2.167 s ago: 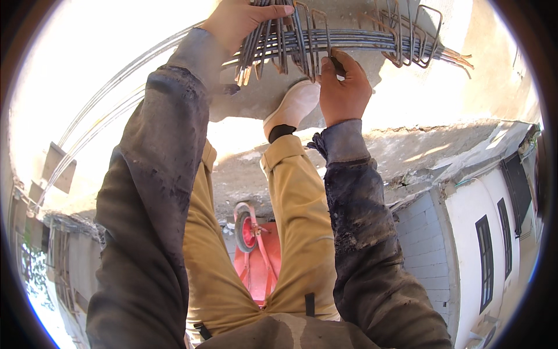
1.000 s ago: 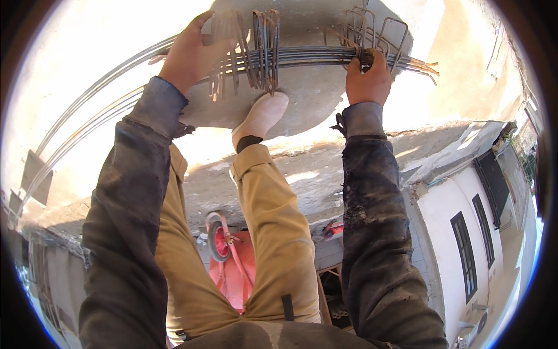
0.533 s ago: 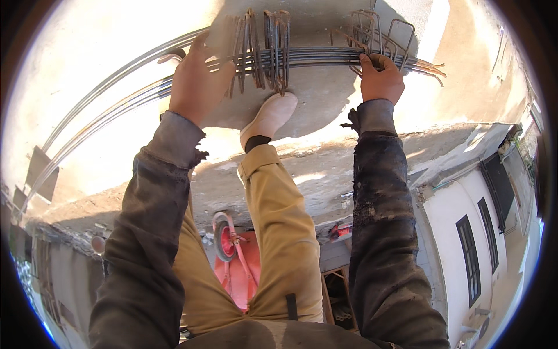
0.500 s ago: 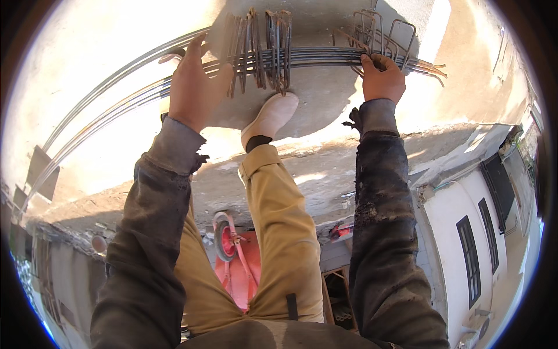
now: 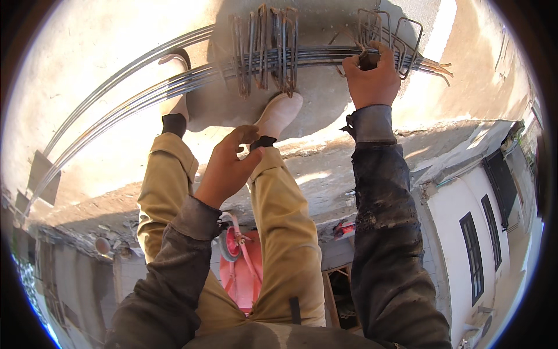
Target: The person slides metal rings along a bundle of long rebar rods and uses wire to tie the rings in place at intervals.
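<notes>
A bundle of long steel reinforcing bars runs across the concrete from far left to right. Several rectangular rusty wire stirrups stand around the bars in the middle. More stirrups hang at the bars' right end, some tilted. My right hand is at the bars beside these right stirrups, its thumb and fingers curved apart; its other fingers are partly hidden. My left hand hangs open in the air, its thumb away from its loosely bent fingers, in front of my right shoe and holding nothing.
I stand on a concrete slab whose broken edge lies below my feet. A red wheelbarrow shows beyond it between my legs. A white building is at the lower right. A flat grey piece lies by the bars' left end.
My left hand has come away from the bars, down and to the right. My right hand has loosened its pinch and shifted slightly left. The middle stirrups have moved a little and spread.
</notes>
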A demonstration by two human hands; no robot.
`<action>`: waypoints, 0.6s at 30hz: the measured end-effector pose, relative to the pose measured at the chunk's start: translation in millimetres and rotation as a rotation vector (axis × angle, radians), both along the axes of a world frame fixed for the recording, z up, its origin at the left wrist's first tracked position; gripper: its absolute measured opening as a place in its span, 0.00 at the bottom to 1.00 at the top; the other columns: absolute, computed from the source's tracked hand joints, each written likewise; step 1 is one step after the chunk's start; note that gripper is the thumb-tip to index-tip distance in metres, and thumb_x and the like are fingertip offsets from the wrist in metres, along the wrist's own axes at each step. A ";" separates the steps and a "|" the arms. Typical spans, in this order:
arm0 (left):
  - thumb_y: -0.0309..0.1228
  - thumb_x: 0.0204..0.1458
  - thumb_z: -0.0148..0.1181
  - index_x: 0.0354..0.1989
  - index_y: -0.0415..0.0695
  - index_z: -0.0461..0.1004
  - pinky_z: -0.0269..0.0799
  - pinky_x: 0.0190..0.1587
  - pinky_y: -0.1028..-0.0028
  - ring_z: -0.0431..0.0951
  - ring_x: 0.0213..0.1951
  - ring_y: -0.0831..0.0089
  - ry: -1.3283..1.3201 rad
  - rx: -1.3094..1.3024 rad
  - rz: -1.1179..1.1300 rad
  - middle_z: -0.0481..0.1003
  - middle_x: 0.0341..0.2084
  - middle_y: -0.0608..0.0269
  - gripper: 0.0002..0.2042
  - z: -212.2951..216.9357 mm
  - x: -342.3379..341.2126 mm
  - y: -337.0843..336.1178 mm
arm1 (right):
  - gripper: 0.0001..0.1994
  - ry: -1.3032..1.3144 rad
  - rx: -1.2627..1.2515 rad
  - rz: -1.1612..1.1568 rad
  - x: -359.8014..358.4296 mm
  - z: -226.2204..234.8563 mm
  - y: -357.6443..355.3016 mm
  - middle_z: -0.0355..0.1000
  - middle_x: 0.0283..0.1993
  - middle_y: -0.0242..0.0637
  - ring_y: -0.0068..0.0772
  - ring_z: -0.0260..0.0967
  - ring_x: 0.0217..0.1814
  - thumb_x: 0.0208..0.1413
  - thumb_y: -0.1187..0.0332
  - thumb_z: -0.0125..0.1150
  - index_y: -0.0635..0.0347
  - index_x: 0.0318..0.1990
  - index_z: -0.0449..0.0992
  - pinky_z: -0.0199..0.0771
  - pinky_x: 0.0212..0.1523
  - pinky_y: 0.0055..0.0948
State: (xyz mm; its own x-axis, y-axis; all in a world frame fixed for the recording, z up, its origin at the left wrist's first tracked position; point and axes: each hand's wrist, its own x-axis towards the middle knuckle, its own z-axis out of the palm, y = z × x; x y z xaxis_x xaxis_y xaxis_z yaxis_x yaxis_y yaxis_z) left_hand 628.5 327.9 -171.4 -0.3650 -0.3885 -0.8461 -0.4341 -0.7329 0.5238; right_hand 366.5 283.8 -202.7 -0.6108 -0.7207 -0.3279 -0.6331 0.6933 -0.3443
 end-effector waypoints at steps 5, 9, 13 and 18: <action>0.27 0.50 0.55 0.49 0.36 0.65 0.67 0.47 0.73 0.71 0.46 0.70 -0.066 0.053 -0.068 0.72 0.42 0.55 0.17 -23.1 16.4 16.9 | 0.16 -0.092 -0.180 0.008 40.6 10.4 21.0 0.70 0.28 0.36 0.30 0.70 0.28 0.38 0.73 0.59 0.61 0.39 0.72 0.71 0.31 0.29; 0.28 0.51 0.54 0.48 0.36 0.65 0.67 0.47 0.74 0.71 0.46 0.71 -0.025 0.090 -0.016 0.71 0.42 0.55 0.17 -21.1 12.8 11.2 | 0.15 -0.133 -0.247 -0.121 65.1 7.5 56.4 0.68 0.33 0.36 0.32 0.70 0.31 0.38 0.80 0.56 0.62 0.38 0.69 0.72 0.33 0.28; 0.28 0.51 0.55 0.48 0.36 0.65 0.68 0.46 0.74 0.71 0.46 0.71 -0.005 0.062 -0.024 0.72 0.41 0.56 0.17 -23.2 14.2 10.3 | 0.11 -0.522 -0.181 -0.342 73.1 -27.5 94.6 0.70 0.36 0.37 0.28 0.70 0.38 0.44 0.80 0.56 0.63 0.38 0.67 0.72 0.38 0.23; 0.28 0.51 0.55 0.49 0.37 0.65 0.68 0.46 0.74 0.71 0.45 0.72 -0.009 0.091 -0.046 0.72 0.40 0.57 0.17 -21.8 13.1 5.5 | 0.10 -0.614 -0.234 -0.398 61.9 -38.7 82.8 0.71 0.36 0.37 0.25 0.70 0.40 0.46 0.79 0.58 0.64 0.37 0.68 0.71 0.41 0.24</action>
State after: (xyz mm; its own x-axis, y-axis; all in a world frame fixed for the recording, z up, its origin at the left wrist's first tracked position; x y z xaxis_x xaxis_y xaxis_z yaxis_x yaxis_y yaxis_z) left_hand 641.6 333.5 -193.2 -0.3732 -0.2928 -0.8803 -0.4723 -0.7568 0.4519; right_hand 428.4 366.7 -241.4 -0.5966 -0.5767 -0.5581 0.0012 0.6948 -0.7192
